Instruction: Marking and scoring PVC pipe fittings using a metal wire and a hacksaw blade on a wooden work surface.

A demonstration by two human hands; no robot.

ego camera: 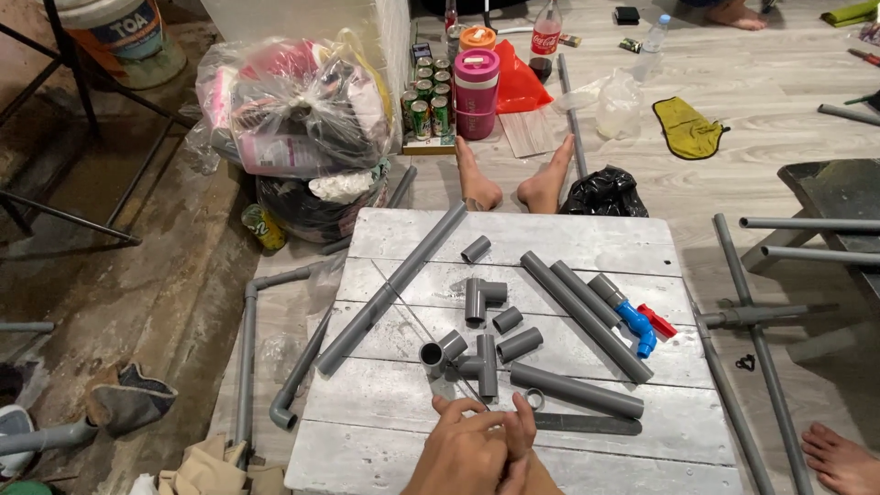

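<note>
Both hands meet at the near edge of the whitewashed wooden board (385, 440), pressed together low in the view with the forearms coming up from below. The left hand (458, 449) lies knuckles-up with its fingers curled inward, and the right hand (518, 445) sits tight against it, its fingers bent over and reaching toward the left hand's fingertips. They pinch something small between them; what it is cannot be told, though a thin clear rod (412, 316) runs diagonally across the board and ends right at the fingers. Just beyond the hands on the board stands a cluster of joined grey fittings (463, 359), made of a tee and elbows, with one open socket facing up. A small grey ring (534, 399) lies just right of the fingertips, touching the end of a short grey pipe (576, 390), and a dark flat strip (587, 423) lies along the board nearer than that pipe. Farther up the board lie another tee fitting (481, 298) and two loose couplers, and a long grey pipe (392, 289) slants across the board's left side. Toward the board's right side two more pipes lie side by side, next to a blue valve with a red handle (640, 325). Past the board's far edge show the bare feet (513, 179) of someone seated on the floor.
</note>
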